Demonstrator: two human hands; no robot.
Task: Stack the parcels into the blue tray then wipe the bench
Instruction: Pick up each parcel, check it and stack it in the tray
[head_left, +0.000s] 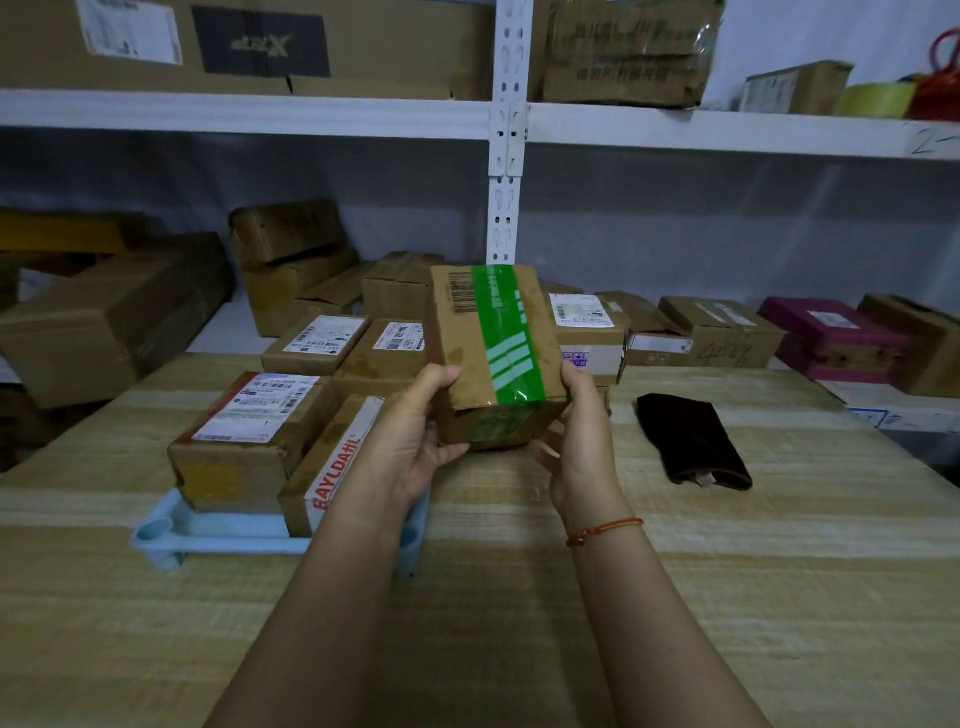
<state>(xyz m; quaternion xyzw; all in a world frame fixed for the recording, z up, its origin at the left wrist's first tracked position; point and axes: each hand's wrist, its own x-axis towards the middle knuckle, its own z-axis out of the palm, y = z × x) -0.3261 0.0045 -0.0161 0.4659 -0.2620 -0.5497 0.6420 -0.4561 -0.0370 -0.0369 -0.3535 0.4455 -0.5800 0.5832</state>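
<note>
Head view is showing me holding a cardboard parcel with green tape up above the bench, clear of the surface. My left hand is gripping its near left corner, thumb on top and fingers curling underneath; my right hand is clasping the right side, thumb up along the edge. Both hands are wrapped on this one box, neither is free.

The blue tray is lying down and to the left of the parcel, just beside my left forearm, so my left hand is the nearer one to it. The parcel's long axis is running away from me, tilted up at the far end, with the green tape running along it. In the tray, a labelled box is sitting at the left and a box printed with red letters beside it; more parcels are standing behind them, though I cannot tell whether those are inside the tray.

I am judging the next move as a swing leftward and down onto that stack. The dark cloth is lying on the bench to the right, near my right hand, waiting for the wiping.
</note>
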